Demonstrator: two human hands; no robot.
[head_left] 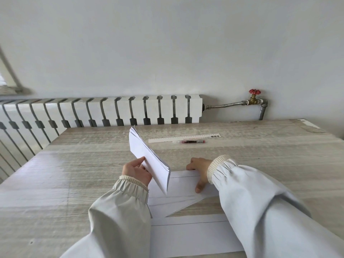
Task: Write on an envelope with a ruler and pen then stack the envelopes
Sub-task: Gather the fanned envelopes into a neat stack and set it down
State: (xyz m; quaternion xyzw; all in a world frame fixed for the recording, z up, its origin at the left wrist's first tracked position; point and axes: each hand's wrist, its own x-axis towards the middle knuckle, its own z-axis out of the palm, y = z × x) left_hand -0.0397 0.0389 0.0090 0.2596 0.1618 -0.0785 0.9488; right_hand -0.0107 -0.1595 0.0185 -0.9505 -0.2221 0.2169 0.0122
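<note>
My left hand (136, 172) grips a bundle of several white envelopes (147, 155), held tilted up off the table with its far end pointing away. My right hand (200, 171) lies spread on a white envelope (184, 185) flat on the table, fingers at its far edge and thumb on its face. More white envelopes (173, 203) lie fanned under it. Another one (191, 237) lies nearest to me. A white ruler (184, 138) and a red pen (189, 141) rest side by side farther back, untouched.
The wooden table (74, 174) stands against a white radiator (111, 112) under a pale wall. A pipe with a red valve (254, 98) runs at the back right. The table's left edge slants towards the radiator.
</note>
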